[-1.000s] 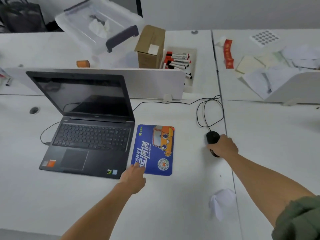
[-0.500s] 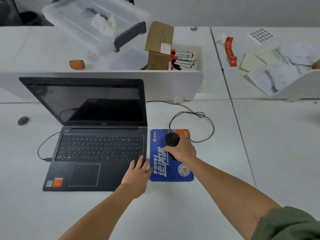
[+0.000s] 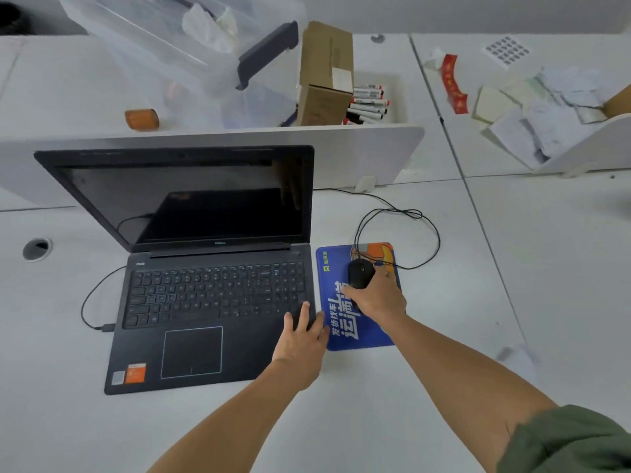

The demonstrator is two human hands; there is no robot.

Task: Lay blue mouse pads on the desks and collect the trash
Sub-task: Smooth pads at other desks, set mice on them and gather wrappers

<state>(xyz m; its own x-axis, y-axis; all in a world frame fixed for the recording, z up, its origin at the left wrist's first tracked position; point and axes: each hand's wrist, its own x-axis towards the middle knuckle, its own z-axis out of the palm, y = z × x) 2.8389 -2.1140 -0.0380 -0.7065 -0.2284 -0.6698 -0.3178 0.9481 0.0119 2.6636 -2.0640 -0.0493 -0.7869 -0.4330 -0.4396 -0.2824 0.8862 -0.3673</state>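
Observation:
A blue mouse pad (image 3: 345, 332) with white lettering lies flat on the white desk, right of the open black laptop (image 3: 211, 295). My right hand (image 3: 377, 297) rests on the pad, closed around a black wired mouse (image 3: 359, 273). My left hand (image 3: 302, 336) lies flat with fingers spread across the laptop's right edge and the pad's left edge, holding nothing. A crumpled white paper (image 3: 519, 358) sits blurred on the desk to the right of my right forearm.
A low white divider (image 3: 375, 148) stands behind the laptop. Beyond it are a clear plastic bin (image 3: 170, 39) with crumpled tissue, a cardboard box (image 3: 324, 73), markers (image 3: 368, 102) and an orange roll (image 3: 141, 118). Loose papers (image 3: 539, 104) clutter the far right desk. The mouse cable (image 3: 423, 230) loops behind the pad.
My right hand carried the mouse from the bare desk leftward onto the pad. My left hand shifted from the pad's near corner to the laptop's right edge.

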